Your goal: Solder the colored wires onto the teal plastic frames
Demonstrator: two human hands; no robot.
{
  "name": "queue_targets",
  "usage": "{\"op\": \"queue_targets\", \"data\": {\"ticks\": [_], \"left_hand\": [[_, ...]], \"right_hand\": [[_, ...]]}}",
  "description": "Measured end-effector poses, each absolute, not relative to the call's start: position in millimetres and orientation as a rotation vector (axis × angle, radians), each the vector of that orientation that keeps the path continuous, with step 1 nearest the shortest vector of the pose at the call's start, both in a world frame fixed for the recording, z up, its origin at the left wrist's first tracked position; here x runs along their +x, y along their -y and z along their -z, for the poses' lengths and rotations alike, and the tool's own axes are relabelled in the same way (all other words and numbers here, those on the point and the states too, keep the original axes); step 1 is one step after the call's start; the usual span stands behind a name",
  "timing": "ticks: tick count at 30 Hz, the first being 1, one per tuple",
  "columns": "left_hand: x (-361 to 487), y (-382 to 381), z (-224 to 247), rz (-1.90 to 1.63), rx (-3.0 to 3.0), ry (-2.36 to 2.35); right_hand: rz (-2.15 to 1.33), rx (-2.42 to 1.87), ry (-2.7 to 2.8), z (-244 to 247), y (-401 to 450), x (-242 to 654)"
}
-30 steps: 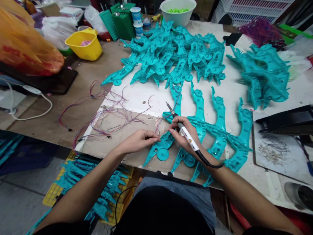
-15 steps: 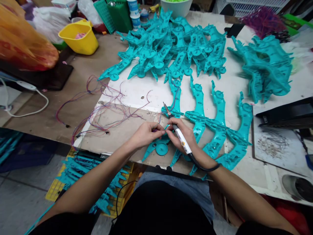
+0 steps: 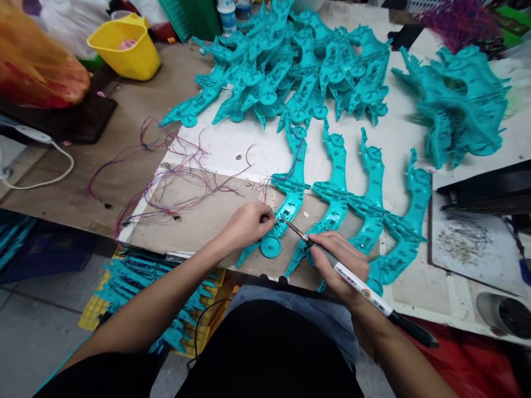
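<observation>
My right hand grips a soldering iron with a white and grey handle. Its metal tip points left and meets the nearest teal plastic part close to my left fingertips. My left hand is closed in a pinch over that part, on thin red and blue wires that run up from behind the fingers; their ends are hidden. A round disc shows on the part's lower end, below my left hand. Similar teal parts lie in a row to the right.
A large heap of teal parts covers the back of the table, with another stack at right. Loose wires spread at left. A yellow tub, a black stand and a round metal tin stand around.
The soldering iron has swung from pointing up and away to pointing left and down at the part. My right hand has shifted right, apart from my left, which stays pinched.
</observation>
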State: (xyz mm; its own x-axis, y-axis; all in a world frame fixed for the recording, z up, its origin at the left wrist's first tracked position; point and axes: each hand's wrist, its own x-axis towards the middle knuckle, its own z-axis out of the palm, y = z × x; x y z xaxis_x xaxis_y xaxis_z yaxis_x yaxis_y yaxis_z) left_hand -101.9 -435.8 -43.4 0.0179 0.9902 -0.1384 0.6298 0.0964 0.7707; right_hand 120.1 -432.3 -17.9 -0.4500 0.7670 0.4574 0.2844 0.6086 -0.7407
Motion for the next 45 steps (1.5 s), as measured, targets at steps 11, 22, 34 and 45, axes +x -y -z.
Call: {"op": "queue_targets", "data": {"ticks": [11, 22, 34, 45], "left_hand": [[-102.5, 433.1, 43.5, -0.601, 1.649, -1.701], [-102.2, 431.0, 45.2, -0.574, 1.622, -1.723], [-101.8, 431.3, 41.5, -0.588, 1.597, -1.703], [-101.0, 430.8, 42.4, -0.592, 1.602, -1.717]], "right_hand": [[-0.799, -0.790, 2.079, 28.4, 430.9, 117.7], [-0.773, -0.771, 2.085, 30.3, 430.0, 117.8], [-0.821, -0.771, 2.055, 29.2, 428.5, 118.0], [-0.827, -0.820, 2.007, 28.7, 428.0, 119.5]]}}
